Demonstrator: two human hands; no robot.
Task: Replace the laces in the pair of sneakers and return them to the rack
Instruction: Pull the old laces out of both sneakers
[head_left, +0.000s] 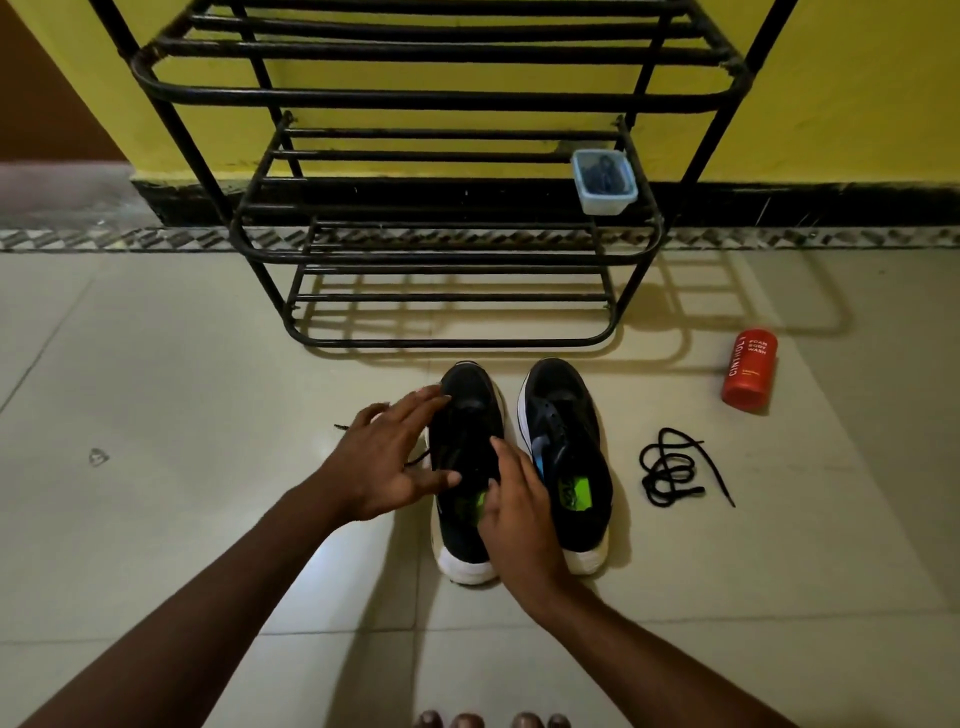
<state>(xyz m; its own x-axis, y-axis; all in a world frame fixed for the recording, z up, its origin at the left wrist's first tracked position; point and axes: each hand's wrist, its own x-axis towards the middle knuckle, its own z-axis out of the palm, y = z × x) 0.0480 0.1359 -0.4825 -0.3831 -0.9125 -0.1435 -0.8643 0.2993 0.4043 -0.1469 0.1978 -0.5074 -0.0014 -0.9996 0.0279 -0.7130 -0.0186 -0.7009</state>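
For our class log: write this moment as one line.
left hand, right hand: both at left-side sneaker | loose lace: floor, beside other sneaker

Two sneakers (470, 400) (571, 415), one loose lace (670, 470), one rack (441, 98), one plastic tub (605, 202), one red bottle (748, 371), two hands (384, 457) (519, 514)

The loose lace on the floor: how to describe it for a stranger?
Find the black shoe rack against the yellow wall; two black sneakers stand before it. Right of the right sneaker lies the lace: a thin black cord in a loose tangle, in no shoe, nearer than the red bottle.
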